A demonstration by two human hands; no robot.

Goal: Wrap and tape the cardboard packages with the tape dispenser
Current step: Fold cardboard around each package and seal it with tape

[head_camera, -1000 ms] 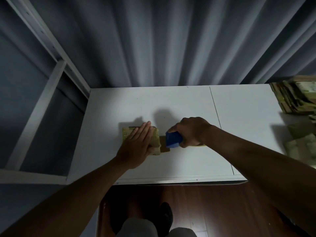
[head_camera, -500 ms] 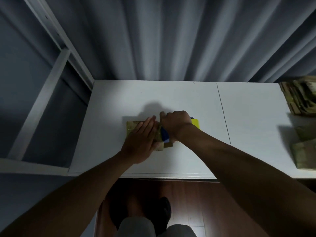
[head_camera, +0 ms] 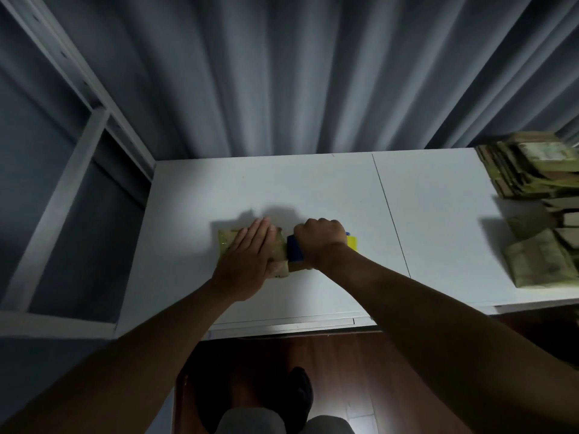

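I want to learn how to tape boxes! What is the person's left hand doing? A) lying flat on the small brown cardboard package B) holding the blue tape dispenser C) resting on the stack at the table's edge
A: the left hand lies flat, fingers straight, on the small brown cardboard package.

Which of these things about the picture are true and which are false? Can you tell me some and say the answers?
1. The left hand lies flat on the cardboard package. True.
2. The right hand is empty. False: it grips the blue and yellow tape dispenser.
3. The tape dispenser is at the package's right end. True.
4. The stack of cardboard pieces sits on the left side of the white table. False: it sits at the right edge.
5. The package is lifted in the air. False: it rests on the table under the left hand.
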